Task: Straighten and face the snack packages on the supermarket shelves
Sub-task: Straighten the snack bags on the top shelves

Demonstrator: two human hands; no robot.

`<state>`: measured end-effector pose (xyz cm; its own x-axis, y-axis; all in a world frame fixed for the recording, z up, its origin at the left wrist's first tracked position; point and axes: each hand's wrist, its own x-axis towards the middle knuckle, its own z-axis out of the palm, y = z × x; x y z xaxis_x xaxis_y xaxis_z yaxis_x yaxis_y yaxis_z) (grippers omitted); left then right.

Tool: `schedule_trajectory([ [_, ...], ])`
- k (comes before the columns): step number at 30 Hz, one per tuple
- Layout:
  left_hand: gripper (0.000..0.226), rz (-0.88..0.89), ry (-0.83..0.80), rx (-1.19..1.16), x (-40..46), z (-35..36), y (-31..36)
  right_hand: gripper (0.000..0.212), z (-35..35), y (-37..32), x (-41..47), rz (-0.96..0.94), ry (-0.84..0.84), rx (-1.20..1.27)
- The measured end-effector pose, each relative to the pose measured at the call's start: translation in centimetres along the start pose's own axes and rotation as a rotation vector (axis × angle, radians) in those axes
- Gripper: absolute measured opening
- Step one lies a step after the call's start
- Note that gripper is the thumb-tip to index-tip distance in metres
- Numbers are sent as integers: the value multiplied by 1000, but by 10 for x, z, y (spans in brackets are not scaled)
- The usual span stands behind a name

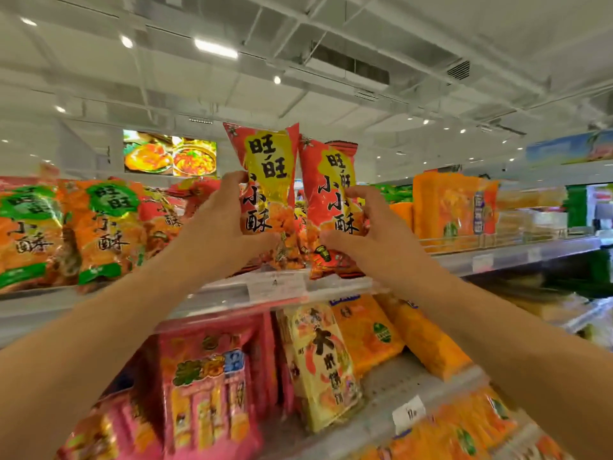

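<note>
Two red and yellow snack bags stand upright side by side at the front of the top shelf [497, 255]. My left hand [220, 220] grips the left red bag [268, 167] by its lower part. My right hand [368, 234] grips the right red bag [331, 187] the same way, thumb across its front. Both bags face me, their tops leaning slightly apart. More red bags stand behind them, mostly hidden.
Orange and green snack bags [102, 227] fill the top shelf to the left, orange packs [454, 207] to the right. Below, pink packs [212, 386], a yellow bag [325, 360] and orange packs [424, 340] lean unevenly. Price tags [275, 285] line the shelf edge.
</note>
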<state>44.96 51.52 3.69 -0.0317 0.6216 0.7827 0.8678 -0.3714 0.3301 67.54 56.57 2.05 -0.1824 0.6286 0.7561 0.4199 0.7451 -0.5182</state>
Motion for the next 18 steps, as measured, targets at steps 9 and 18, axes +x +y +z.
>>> schedule_trajectory([
  [9, 86, -153, 10, 149, 25, -5, -29, 72, 53, 17, 76, -104, -84, -36],
  [18, 88, -201, -87, 188, 39, 32, -31, 74, 55, 54, 81, -39, -241, -331],
])
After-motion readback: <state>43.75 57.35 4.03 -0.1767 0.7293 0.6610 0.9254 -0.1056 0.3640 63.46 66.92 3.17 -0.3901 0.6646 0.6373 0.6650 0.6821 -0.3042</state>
